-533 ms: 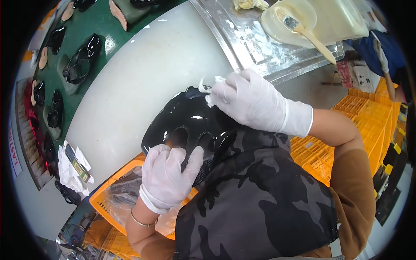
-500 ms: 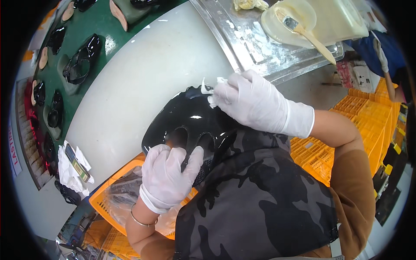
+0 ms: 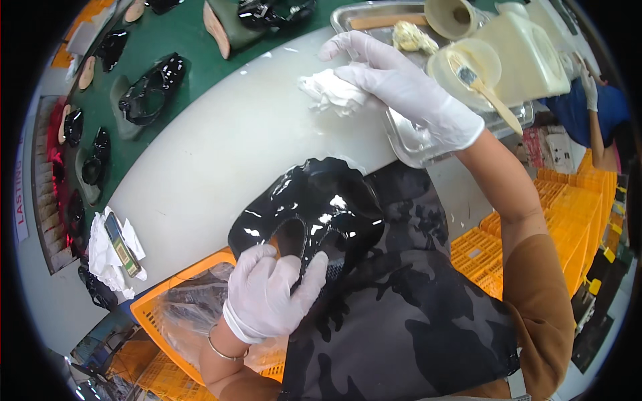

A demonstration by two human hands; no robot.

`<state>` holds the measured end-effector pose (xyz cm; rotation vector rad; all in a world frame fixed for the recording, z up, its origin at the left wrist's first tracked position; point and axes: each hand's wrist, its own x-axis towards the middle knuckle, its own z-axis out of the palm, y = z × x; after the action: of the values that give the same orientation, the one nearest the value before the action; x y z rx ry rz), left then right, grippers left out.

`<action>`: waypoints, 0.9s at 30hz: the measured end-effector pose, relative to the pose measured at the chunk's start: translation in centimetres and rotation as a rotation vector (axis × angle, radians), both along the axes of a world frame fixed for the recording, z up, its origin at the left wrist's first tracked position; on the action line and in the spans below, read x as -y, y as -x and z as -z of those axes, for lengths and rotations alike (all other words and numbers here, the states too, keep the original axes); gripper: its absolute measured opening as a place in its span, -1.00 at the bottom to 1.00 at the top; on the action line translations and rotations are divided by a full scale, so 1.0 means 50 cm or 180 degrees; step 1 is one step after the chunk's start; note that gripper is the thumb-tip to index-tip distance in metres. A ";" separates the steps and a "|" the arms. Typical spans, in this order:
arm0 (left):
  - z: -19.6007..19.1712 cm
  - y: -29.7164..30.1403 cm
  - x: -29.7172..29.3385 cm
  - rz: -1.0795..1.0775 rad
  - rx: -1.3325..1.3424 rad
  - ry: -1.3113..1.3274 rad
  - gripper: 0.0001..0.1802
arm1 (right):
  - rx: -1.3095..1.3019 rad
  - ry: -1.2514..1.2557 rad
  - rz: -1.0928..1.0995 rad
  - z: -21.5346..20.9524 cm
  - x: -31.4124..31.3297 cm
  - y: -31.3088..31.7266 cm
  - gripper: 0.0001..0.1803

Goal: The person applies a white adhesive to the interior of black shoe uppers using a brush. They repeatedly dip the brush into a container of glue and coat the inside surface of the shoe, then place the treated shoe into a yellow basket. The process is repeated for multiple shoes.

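Note:
A glossy black shoe upper [image 3: 314, 200] with two rounded cut-outs lies at the near edge of the white table, against my apron. My gloved left hand [image 3: 267, 294] grips its near side, fingers and thumb bent over the edge by the openings. Over the table to the far right is my gloved right hand [image 3: 401, 87], its fingers stretched and apart. A crumpled white cloth [image 3: 333, 92] rests on the tabletop under that hand, with the thumb at its edge.
To the right, a metal tray [image 3: 411, 144] bears a tub of pale paste [image 3: 491, 57] with a brush [image 3: 495, 103] and a jug [image 3: 535, 60]. Black shoes [image 3: 154, 90] stand on the green surface. An orange crate [image 3: 160, 321] sits below; a co-worker [image 3: 588, 113] is at far right.
My right hand has left the upper's far edge, moved up and away, and opened; the white cloth now lies on the table. My left hand still grips the upper, whose far part has tilted.

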<state>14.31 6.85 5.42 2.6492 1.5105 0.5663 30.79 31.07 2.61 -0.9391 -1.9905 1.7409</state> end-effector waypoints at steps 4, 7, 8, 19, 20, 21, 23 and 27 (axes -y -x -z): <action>-0.018 0.025 0.011 -0.0299 0.0090 -0.0078 -0.63 | -0.0667 -0.0414 0.0114 0.041 -0.074 0.097 -0.82; -0.014 0.042 0.025 -0.0654 0.0128 -0.0126 -0.63 | -0.0956 -0.2317 -0.0128 0.038 -0.016 0.199 -0.75; -0.015 0.044 0.027 -0.0740 0.0130 -0.0115 -0.63 | -0.0925 -0.2830 -0.0255 0.052 -0.002 0.236 -0.74; -0.026 0.048 0.043 -0.1194 0.0386 -0.0003 -0.54 | 0.1884 -0.3588 -0.0243 0.094 -0.115 0.262 -0.62; -0.029 0.046 0.043 -0.1191 0.0446 -0.0008 -0.50 | 0.2065 -0.3535 -0.0158 0.099 -0.134 0.236 -0.60; -0.028 0.046 0.044 -0.1211 0.0478 -0.0092 -0.49 | 0.2042 -0.3827 -0.0084 0.108 -0.145 0.208 -0.60; -0.013 0.046 0.052 -0.1286 0.0569 -0.0223 -0.48 | 0.2039 -0.4275 -0.0150 0.108 -0.127 0.165 -0.63; -0.005 0.052 0.058 -0.1205 0.0792 -0.0321 -0.48 | 0.1258 -0.4702 -0.0300 0.124 -0.032 0.085 -0.77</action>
<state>11.73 3.93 5.65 2.2529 1.9523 0.9752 26.55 32.66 -3.57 -0.5785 -2.6894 -0.2209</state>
